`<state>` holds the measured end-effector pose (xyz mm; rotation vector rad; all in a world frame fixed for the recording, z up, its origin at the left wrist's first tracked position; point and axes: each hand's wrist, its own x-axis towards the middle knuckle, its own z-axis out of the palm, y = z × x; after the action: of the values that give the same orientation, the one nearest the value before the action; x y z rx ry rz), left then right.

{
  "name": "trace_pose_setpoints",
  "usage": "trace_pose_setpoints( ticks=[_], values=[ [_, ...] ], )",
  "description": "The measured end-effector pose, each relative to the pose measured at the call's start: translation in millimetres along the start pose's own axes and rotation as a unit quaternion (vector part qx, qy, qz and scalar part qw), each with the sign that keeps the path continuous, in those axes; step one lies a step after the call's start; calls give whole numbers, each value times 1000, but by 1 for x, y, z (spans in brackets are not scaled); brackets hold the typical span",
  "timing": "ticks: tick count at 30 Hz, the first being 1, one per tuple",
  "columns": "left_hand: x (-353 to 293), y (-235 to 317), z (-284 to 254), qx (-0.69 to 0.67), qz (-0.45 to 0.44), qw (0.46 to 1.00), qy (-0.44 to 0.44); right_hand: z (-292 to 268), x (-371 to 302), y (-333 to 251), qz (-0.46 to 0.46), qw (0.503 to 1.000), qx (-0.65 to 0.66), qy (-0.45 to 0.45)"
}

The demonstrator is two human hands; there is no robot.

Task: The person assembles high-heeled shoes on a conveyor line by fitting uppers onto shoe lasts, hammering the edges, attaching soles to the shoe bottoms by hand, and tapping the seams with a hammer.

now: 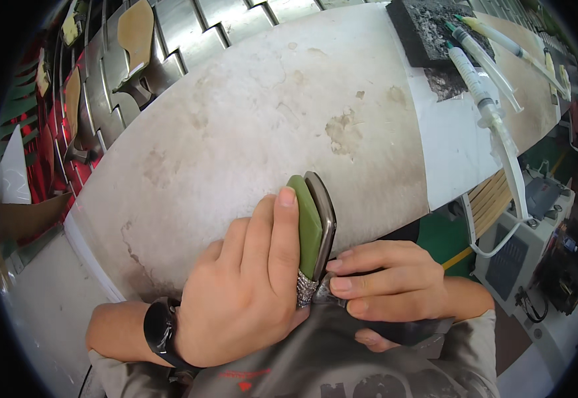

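My left hand [242,292] is closed around a shoe part with a green, pointed face [309,232], holding it upright near my body. A dark, glossy sole [325,209] stands close against the green face, with a thin gap between them at the tip. Below the green part shows a band of glittery silver material [305,289]. My right hand [398,278] is closed, its fingertips bunched at the lower end of the sole around crinkled, see-through dark film [329,292]. More dark sheet hangs beneath the right fingers. The lower end of the shoe part is hidden behind my left hand.
A stained white worktable [236,146] lies in front of me. Several syringes [474,83] rest at the far right by a dark, crusted block [428,30]. Beyond runs a metal slat conveyor [183,30] carrying tan sole-shaped pieces [135,33]. A grey machine [524,232] stands at right.
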<state>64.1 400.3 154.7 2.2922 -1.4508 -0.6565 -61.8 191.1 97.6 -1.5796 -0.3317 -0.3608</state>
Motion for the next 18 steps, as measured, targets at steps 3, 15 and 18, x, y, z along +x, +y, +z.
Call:
trace_pose_setpoints(
  ticks=[3,15,18],
  values=[
    [-2,0,5,27,1,1000,13,-11,13,-7,3,998,-38,-50],
    [-15,-6,-9,-41,-18,998,51,16,28,-33,23,998,-55,-5],
    [-27,4,-34,-9,22,985,169,28,23,-58,81,990,53,99]
  ],
)
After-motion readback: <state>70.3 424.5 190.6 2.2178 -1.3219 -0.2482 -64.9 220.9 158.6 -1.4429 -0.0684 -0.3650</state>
